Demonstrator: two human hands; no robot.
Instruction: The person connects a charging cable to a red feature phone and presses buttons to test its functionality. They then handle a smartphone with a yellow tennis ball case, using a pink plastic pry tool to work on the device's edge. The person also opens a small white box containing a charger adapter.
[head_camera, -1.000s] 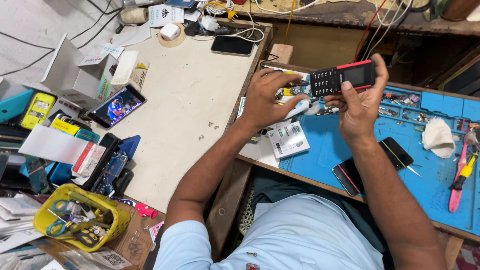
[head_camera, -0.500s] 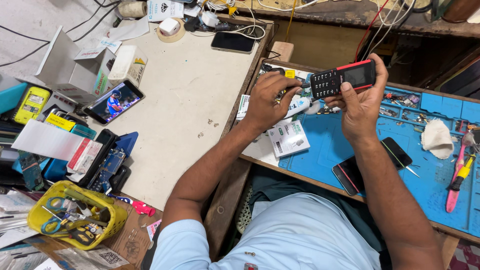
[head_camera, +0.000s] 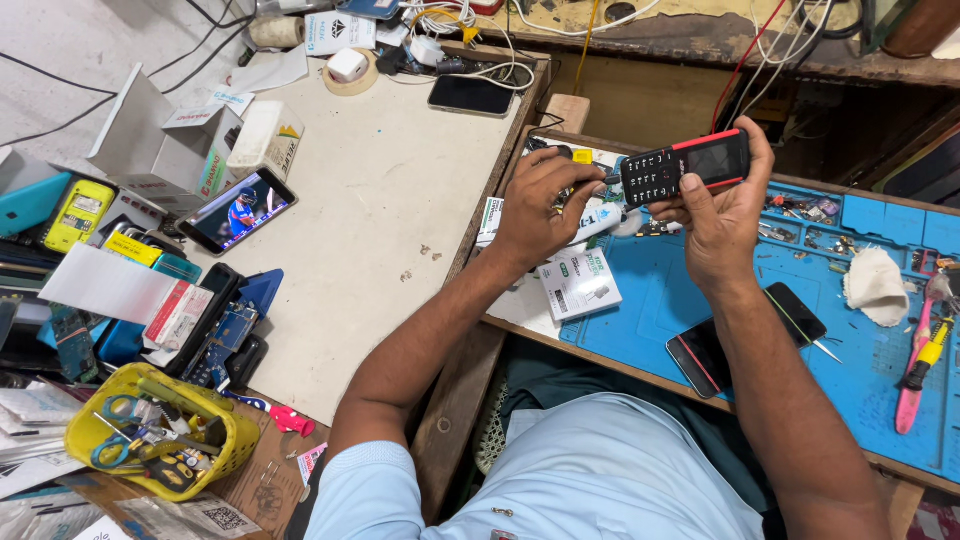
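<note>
A pale table (head_camera: 380, 230) fills the upper left and centre of the frame, its edges crowded with boxes, cables and phones. To its right, a blue mat (head_camera: 850, 350) covers the right side of the frame, scattered with small parts. In the lower left corner sits a yellow basket (head_camera: 215, 455) of scissors and tools. A smartphone (head_camera: 237, 210) with a lit screen lies at the table's left edge, and a dark phone (head_camera: 745, 340) rests on the mat at lower centre. A white cloth (head_camera: 875, 285) lies at the right edge of the frame. Above the mat, upper centre, the right hand (head_camera: 722, 225) grips a black and red keypad phone (head_camera: 685, 165), fingers wrapped behind it and thumb across the front. The left hand (head_camera: 540, 205) is curled narrowly around a thin tool (head_camera: 597, 182) whose tip touches the keypad phone's left end.
</note>
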